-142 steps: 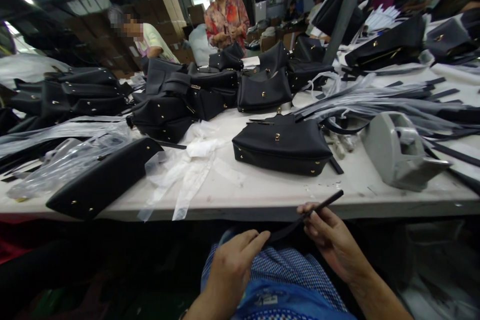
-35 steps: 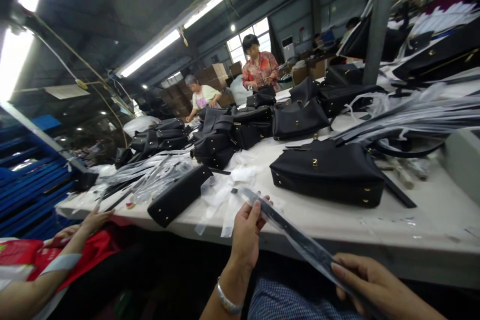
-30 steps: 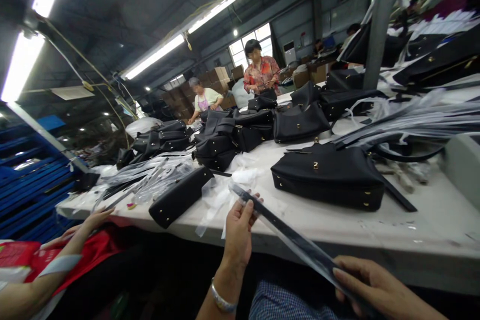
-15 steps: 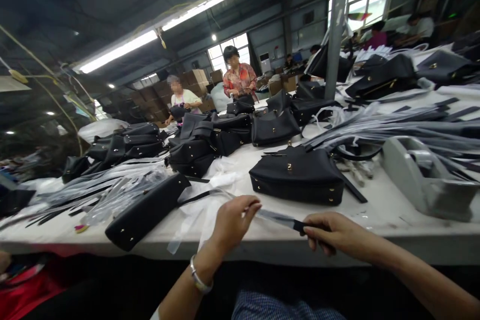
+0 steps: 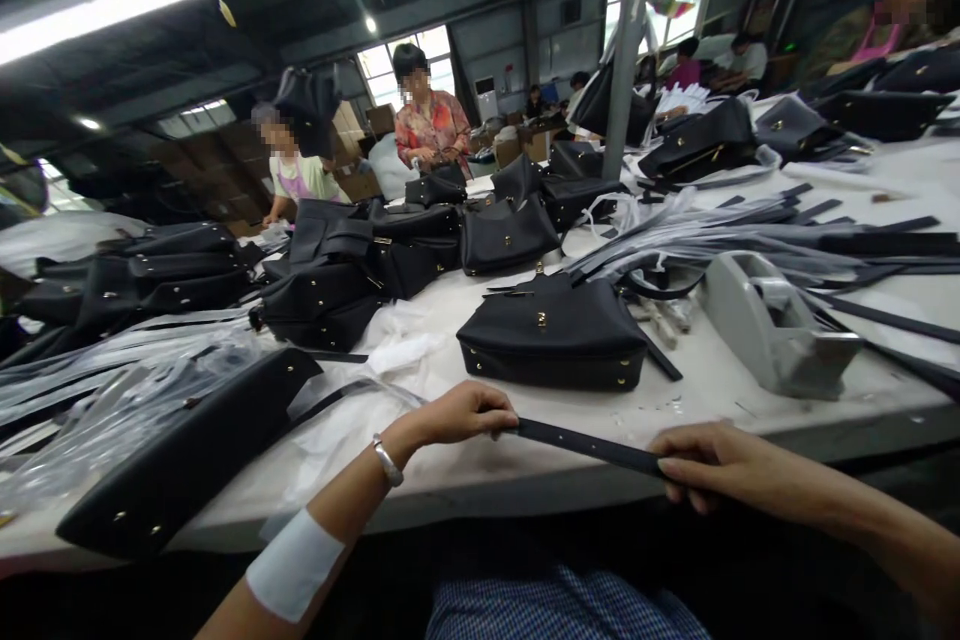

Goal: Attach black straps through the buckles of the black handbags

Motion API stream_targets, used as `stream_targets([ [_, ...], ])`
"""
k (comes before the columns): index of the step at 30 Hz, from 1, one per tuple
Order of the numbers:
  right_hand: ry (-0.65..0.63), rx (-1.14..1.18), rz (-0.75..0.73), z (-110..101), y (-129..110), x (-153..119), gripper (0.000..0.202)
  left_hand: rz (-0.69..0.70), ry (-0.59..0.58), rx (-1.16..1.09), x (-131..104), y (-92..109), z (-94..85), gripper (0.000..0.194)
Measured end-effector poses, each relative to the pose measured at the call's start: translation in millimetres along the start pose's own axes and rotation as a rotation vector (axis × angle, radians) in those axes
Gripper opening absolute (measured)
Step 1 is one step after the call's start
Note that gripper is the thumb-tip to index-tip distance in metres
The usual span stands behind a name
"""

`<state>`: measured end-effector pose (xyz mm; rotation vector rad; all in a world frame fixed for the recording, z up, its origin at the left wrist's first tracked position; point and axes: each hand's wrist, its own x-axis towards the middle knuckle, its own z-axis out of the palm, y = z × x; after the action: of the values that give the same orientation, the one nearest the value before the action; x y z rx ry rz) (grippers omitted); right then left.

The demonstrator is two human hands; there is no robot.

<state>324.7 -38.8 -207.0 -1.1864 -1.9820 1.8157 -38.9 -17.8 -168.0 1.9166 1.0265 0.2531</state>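
White tabletop (image 5: 701, 410) ahead; both hands (image 5: 469, 412) (image 5: 697, 465) pinching black strap (image 5: 589, 445), straight between them, forearms (image 5: 352, 495) angled inward.

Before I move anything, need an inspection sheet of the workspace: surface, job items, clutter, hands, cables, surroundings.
Surface: white table, small bits scattered near its front edge.
Job items: black strap, small bright spots along it.
Clutter: black bag beyond the strap, more bags behind; clear plastic left; grey tape dispenser right.
Hands: left hand pinches the strap; right hand grips it farther right.
Cables: cord with yellow end hangs by the tube light.
Surroundings: person in red floral shirt across the table; grey pole.
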Motion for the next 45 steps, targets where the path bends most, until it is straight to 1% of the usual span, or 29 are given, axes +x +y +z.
stream_targets([
  [3,0.026,-0.017,0.05,-8.3,14.6,-11.8,0.038,-0.017,-0.001,-0.011,-1.3,-5.0,-0.4,0.041],
  [6,0.065,-0.039,0.091,-10.6,17.1,-15.1,0.038,-0.023,0.005,-0.023,0.9,-8.0,-0.4,0.043],
  [10,0.068,-0.004,0.137,-8.3,8.7,-11.8,0.038,-0.039,-0.006,-0.06,4.5,-4.3,-2.8,0.044],
  [13,0.039,0.035,0.137,-4.7,-0.3,-7.8,0.039,-0.066,-0.028,-0.088,6.5,4.2,-5.8,0.044],
  [16,0.028,0.075,0.142,1.1,-8.5,-1.0,0.04,-0.056,-0.057,-0.118,9.4,12.0,-6.9,0.043],
  [18,0.059,0.087,0.143,6.5,-13.6,6.6,0.042,-0.053,-0.093,-0.153,12.6,15.2,-6.0,0.042],
  [20,0.153,0.044,0.122,12.5,-19.2,15.6,0.042,-0.039,-0.127,-0.132,16.5,17.1,-4.4,0.041],
  [22,0.304,-0.032,0.047,18.3,-25.8,23.8,0.04,0.038,-0.103,0.02,20.0,18.8,-3.2,0.036],
  [24,0.434,-0.057,-0.034,23.8,-32.8,28.9,0.038,0.151,0.008,0.299,20.9,20.2,-3.1,0.027],
  [25,0.474,-0.031,-0.048,26.5,-35.9,30.1,0.039,0.214,0.074,0.455,20.0,20.5,-3.6,0.024],
  [26,0.492,0.019,-0.035,29.3,-38.4,30.6,0.042,0.282,0.137,0.6,18.4,20.2,-4.2,0.024],
  [28,0.477,0.14,0.04,34.7,-40.7,30.5,0.05,0.448,0.234,0.815,13.7,17.2,-5.3,0.033],
  [30,0.449,0.228,0.083,39.3,-39.1,30.2,0.053,0.609,0.302,0.901,9.6,9.9,-4.8,0.036],
  [31,0.447,0.243,0.082,41.0,-37.0,30.3,0.052,0.653,0.331,0.904,8.6,4.8,-3.5,0.036],
  [32,0.459,0.24,0.072,42.2,-34.5,30.5,0.052,0.668,0.356,0.886,8.3,-1.0,-1.5,0.035],
  [34,0.51,0.194,0.049,43.0,-28.9,31.0,0.051,0.625,0.38,0.808,9.7,-12.8,4.0,0.036],
  [37,0.571,0.07,0.037,41.4,-22.3,30.3,0.049,0.468,0.363,0.631,13.4,-24.0,10.5,0.036],
  [39,0.582,0.002,0.042,40.3,-20.1,28.8,0.048,0.327,0.291,0.518,14.7,-24.1,10.3,0.045],
  [41,0.583,-0.035,0.051,40.1,-19.4,26.9,0.048,0.195,0.193,0.433,14.4,-19.7,6.9,0.056],
  [43,0.591,-0.053,0.054,40.5,-19.8,25.3,0.048,0.105,0.102,0.388,13.2,-14.3,2.9,0.052],
  [45,0.6,-0.061,0.055,41.2,-20.7,24.2,0.047,0.067,0.04,0.382,12.2,-10.5,0.7,0.044],
])
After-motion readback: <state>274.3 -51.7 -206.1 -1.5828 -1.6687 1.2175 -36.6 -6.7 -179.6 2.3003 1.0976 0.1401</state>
